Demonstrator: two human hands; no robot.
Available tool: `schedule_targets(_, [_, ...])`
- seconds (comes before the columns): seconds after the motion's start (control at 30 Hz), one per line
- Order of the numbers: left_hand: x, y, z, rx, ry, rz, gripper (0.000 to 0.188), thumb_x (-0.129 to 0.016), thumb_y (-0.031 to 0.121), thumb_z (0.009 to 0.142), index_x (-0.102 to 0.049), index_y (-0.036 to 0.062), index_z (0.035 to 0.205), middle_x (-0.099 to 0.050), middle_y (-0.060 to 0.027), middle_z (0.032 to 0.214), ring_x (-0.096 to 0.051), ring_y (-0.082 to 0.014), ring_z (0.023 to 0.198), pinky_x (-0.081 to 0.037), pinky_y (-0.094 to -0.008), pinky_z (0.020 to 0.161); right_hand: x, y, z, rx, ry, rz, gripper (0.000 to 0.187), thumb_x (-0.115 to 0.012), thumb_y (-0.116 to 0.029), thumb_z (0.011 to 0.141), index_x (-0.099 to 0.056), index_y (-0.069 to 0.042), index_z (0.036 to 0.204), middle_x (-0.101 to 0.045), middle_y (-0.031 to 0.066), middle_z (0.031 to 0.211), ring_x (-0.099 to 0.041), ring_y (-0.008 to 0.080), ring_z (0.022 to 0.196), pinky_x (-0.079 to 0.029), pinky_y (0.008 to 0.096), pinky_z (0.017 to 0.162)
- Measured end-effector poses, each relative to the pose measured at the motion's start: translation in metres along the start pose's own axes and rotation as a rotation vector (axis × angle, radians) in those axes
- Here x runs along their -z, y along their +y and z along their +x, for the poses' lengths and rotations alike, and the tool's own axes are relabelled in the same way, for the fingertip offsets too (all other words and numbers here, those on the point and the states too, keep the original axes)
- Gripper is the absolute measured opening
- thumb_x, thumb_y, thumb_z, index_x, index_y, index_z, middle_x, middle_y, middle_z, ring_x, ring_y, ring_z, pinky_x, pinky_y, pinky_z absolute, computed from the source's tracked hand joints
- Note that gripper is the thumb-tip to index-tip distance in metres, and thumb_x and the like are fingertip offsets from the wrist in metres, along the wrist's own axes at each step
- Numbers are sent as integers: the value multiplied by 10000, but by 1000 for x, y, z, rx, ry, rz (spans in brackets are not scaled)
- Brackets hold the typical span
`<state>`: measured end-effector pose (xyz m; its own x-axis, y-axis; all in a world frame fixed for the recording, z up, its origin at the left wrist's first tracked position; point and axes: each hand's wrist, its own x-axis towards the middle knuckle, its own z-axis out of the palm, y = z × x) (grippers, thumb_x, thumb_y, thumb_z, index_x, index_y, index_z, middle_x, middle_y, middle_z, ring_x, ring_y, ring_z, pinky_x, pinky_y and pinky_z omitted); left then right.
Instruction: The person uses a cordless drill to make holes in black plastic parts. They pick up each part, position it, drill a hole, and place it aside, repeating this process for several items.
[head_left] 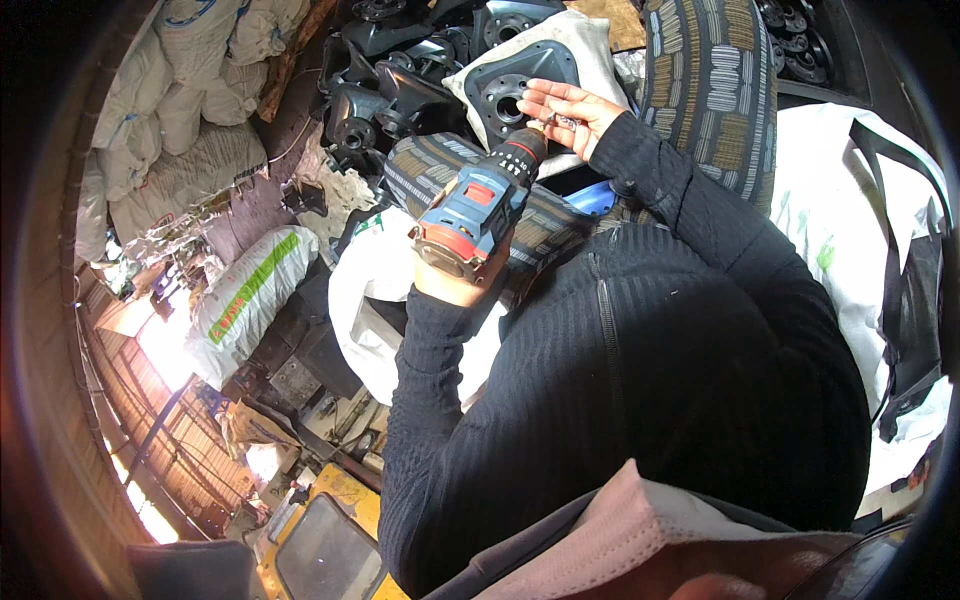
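In my left hand (462, 283), fingers closed round the handle, is a blue and red cordless drill (480, 205). Its chuck points up and away, toward the fingers of my right hand. My right hand (575, 115) is palm up with the fingers stretched out, and several small metal screws (563, 122) lie in it. Just beyond the drill's tip sits a dark square flanged metal part (515, 90) with a round hub. It rests on a white cloth-like cover (598, 50). The drill's bit is partly hidden by my fingers.
More dark funnel-shaped metal parts (385, 105) are piled at the far left. Patterned cushion-like rolls (712, 90) flank the work. White sacks (255, 295) lie at the left, and a white bag with black straps (825, 190) stands at the right. A yellow-framed item (350, 490) is low left.
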<state>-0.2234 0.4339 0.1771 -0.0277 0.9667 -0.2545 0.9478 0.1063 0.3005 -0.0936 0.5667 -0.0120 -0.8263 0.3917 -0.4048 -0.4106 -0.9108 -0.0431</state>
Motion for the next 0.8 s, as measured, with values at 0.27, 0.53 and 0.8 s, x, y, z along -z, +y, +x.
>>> schedule_targets(0.27, [5, -17, 3, 23, -25, -13, 354, -693, 221, 749, -613, 80, 1064, -641, -102, 1005, -619, -279, 936, -477, -397, 807, 22, -4, 6, 17, 103, -77, 320, -488, -102, 929, -492, -9, 1235, -580, 112, 1146, -590, 202, 1046, -522, 320, 847])
schedule_targets(0.53, [9, -48, 43, 141, -11, -185, 412, -696, 146, 731, -586, 54, 1117, -615, -116, 1051, -600, -281, 964, -468, -374, 820, 39, 8, 38, 145, 447, -772, 299, -735, -338, 761, -679, -97, 930, -495, -80, 583, -458, 32, 536, -381, 198, 470])
schedule_targets(0.8, [-1, -70, 77, 77, -256, -30, 548, -743, 219, 695, -520, 43, 1164, -584, -128, 1108, -564, -272, 1037, -425, -370, 926, 44, 15, 45, 42, 483, -1107, 344, -738, -337, 733, -667, -69, 938, -563, -31, 615, -496, 68, 562, -424, 250, 568])
